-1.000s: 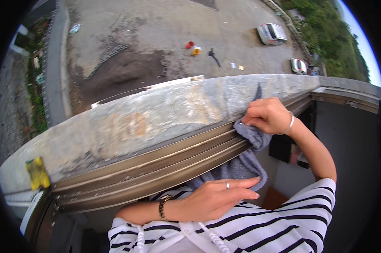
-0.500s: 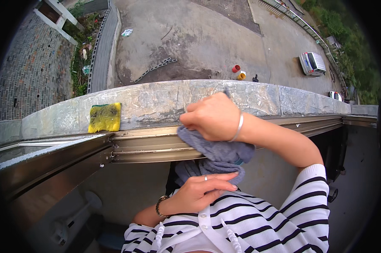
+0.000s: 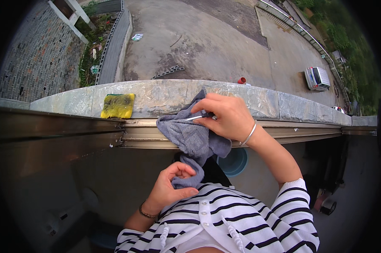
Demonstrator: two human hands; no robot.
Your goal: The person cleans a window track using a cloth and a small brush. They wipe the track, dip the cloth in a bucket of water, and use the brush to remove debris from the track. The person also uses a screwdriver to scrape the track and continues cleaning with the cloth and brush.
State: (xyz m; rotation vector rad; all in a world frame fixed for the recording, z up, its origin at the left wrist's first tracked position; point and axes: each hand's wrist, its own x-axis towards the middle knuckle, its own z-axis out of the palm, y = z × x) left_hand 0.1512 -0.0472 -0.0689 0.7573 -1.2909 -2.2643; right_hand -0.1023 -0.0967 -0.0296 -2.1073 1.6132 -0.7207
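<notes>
A grey-blue cloth lies bunched over the gold metal window track and hangs down on the near side. My right hand is above it, fingers pinched around a slim screwdriver with a dark handle and bright shaft. The shaft lies against the cloth; its tip cannot be made out clearly. My left hand, lower and nearer my body, has its fingers curled round the cloth's hanging end. Left of the cloth, a yellow sponge with a dirty, dark face rests on the stone sill.
A window frame stands along the left of the track. Below, a blue basin is on the floor indoors. Beyond the sill is a drop to a concrete yard with a red bucket and a parked van.
My right hand has turned, bringing the screwdriver's shaft into view. The cloth has shifted left on the track. My left hand has moved down and left and closed on the cloth's end.
</notes>
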